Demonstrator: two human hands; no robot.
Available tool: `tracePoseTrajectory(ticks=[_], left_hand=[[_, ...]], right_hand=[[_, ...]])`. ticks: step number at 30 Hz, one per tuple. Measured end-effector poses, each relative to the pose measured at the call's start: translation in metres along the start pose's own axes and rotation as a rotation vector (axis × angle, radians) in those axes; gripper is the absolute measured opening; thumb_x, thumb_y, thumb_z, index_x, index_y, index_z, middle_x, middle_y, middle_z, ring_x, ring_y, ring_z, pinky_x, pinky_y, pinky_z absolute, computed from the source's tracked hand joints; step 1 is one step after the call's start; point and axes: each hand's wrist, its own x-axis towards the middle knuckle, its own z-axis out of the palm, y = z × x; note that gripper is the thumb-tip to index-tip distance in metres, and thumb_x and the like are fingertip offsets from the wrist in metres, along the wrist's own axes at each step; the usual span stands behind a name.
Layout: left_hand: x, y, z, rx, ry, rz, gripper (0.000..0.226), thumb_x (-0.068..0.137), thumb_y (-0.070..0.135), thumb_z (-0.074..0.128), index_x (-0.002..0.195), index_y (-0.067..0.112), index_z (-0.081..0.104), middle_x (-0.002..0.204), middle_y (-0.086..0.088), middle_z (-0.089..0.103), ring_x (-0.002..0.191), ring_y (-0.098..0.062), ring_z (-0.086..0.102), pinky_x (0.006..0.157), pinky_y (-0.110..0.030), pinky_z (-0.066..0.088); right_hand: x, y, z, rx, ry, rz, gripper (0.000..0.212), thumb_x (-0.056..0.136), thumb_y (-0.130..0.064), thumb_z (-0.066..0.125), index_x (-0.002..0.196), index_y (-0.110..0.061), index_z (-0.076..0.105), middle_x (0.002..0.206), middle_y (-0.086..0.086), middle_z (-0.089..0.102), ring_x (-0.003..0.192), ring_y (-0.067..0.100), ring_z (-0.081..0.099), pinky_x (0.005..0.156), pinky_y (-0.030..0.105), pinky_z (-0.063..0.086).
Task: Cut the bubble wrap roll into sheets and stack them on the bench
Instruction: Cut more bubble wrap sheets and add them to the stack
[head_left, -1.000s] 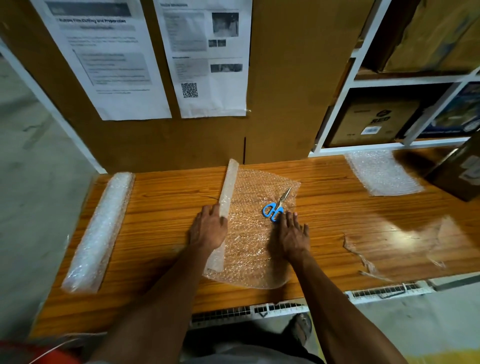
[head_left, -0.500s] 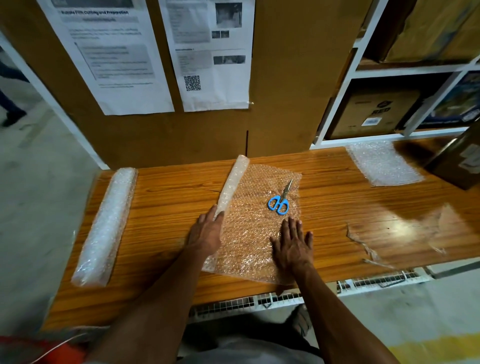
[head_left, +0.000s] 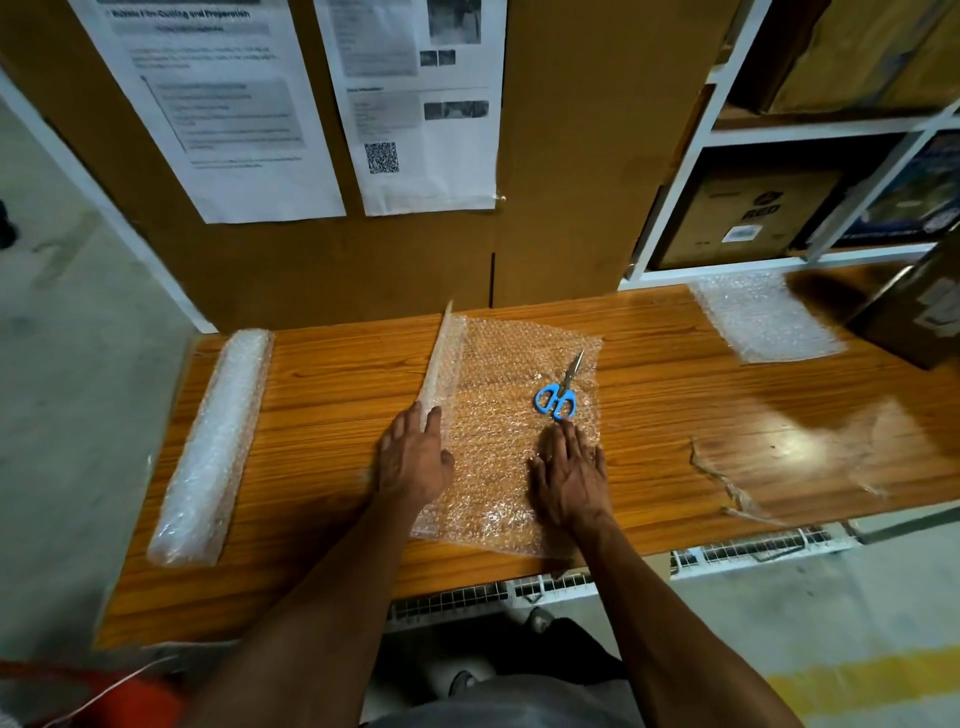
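A thin bubble wrap roll (head_left: 442, 364) lies on the wooden bench (head_left: 332, 395), with a sheet (head_left: 514, 447) unrolled from it toward the right. My left hand (head_left: 413, 457) rests flat on the roll's near part, fingers straight. My right hand (head_left: 569, 475) presses flat on the unrolled sheet. Blue-handled scissors (head_left: 558, 392) lie on the sheet just beyond my right fingertips, apart from them. A cut sheet (head_left: 763, 317) lies at the bench's far right.
A thick bubble wrap roll (head_left: 210, 447) lies along the bench's left end. A dark box (head_left: 919, 312) stands at the far right. Clear film scraps (head_left: 737, 483) lie at the right front. A cardboard wall with papers and shelves stands behind.
My right hand drew back from the scissors to the sheet's near part, then slid forward again toward them. My left hand stayed on the roll.
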Motion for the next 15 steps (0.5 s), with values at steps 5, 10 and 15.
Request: tracePoseTrajectory(ticks=[5, 10, 15], left_hand=[[0.007, 0.006, 0.0, 0.05, 0.081, -0.042, 0.075, 0.094, 0.061, 0.052, 0.155, 0.022, 0.034, 0.157, -0.011, 0.035, 0.136, -0.03, 0.039, 0.105, -0.045, 0.042], [0.02, 0.021, -0.004, 0.03, 0.277, 0.082, 0.049, 0.094, 0.045, 0.059, 0.138, 0.024, 0.053, 0.137, -0.003, 0.051, 0.121, -0.023, 0.046, 0.096, -0.041, 0.043], [0.055, 0.058, -0.002, -0.135, 0.158, 0.25, 0.029, 0.1, 0.034, 0.051, 0.126, 0.025, 0.059, 0.123, 0.002, 0.059, 0.112, -0.016, 0.051, 0.093, -0.035, 0.048]], right_hand=[[0.023, 0.01, -0.02, 0.022, 0.024, 0.025, 0.067, 0.111, -0.046, 0.019, 0.166, -0.013, 0.001, 0.174, 0.008, 0.005, 0.161, 0.024, 0.006, 0.129, 0.045, 0.001], [0.057, 0.024, -0.019, 0.225, 0.188, 0.071, 0.054, 0.107, -0.037, 0.043, 0.154, -0.011, 0.036, 0.154, 0.014, 0.05, 0.143, 0.032, 0.045, 0.12, 0.051, 0.031], [0.078, 0.033, -0.026, 0.279, 0.146, 0.112, 0.059, 0.098, -0.034, 0.068, 0.145, -0.01, 0.041, 0.127, 0.021, 0.064, 0.119, 0.041, 0.058, 0.095, 0.048, 0.047]])
